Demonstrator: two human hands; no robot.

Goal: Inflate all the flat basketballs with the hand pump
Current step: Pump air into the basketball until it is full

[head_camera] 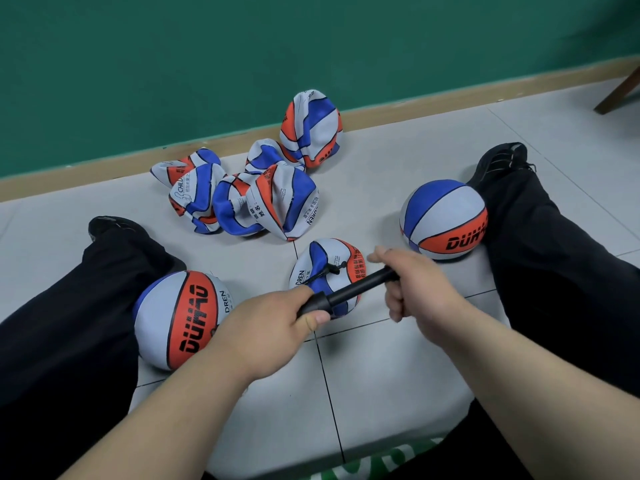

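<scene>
A black hand pump [349,289] lies across my two hands above the floor. My left hand [277,317] grips its barrel end. My right hand [412,282] grips the handle end. Right behind the pump sits a half-flat orange, blue and white basketball [332,261], with the pump's thin hose [329,270] running to its dented top. Two round, full basketballs rest against my legs, one at the left [180,320] and one at the right [443,220]. A heap of several crumpled flat basketballs [249,195] lies farther back.
My legs in black trousers stretch out at both sides, left leg [69,306] and right leg [554,258]. A green wall [242,46] with a wooden skirting board closes the back. A chair leg [620,91] stands at the far right on the grey tiled floor [346,393].
</scene>
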